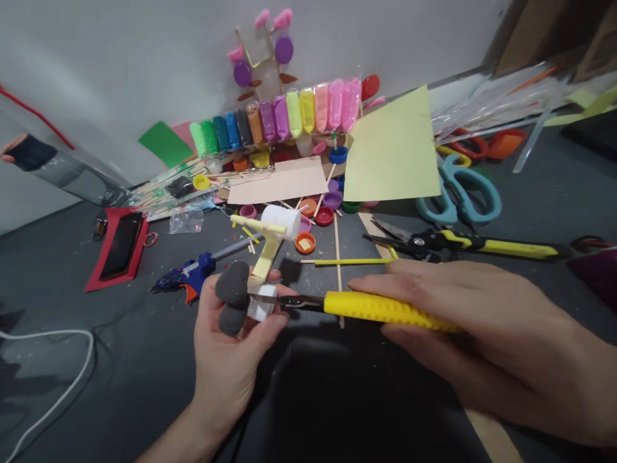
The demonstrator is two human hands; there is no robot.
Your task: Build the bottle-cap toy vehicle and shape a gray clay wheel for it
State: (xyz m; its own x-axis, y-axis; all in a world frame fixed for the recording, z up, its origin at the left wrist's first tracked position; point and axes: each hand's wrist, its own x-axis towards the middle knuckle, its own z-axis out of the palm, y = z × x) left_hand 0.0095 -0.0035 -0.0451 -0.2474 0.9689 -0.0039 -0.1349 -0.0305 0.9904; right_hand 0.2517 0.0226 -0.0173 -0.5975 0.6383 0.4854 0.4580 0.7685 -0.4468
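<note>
My left hand [231, 350] holds a small model [268, 252] in curled fingers above the surface [139, 360], and my right hand [501, 334] is wrapped around a yellow-handled knife [380, 308]. The blade [264, 298] appears to lie against the model's white block [261, 310], pointing across my left fingers. I judge that short, light strokes suit this best, with the block pinched firmly, my left thumb clear of the edge and no strain on the slim upper parts. The model looks delicate: matte, rounded dark-grey lumps [232, 286] sit at its left, a flat pale-yellow strip [263, 267] rises beside them, and a pale-yellow bar [260, 224] crosses in front of a white cylinder [285, 220]. Beyond, a blue glue gun [190, 272] rests on the surface to the left.
</note>
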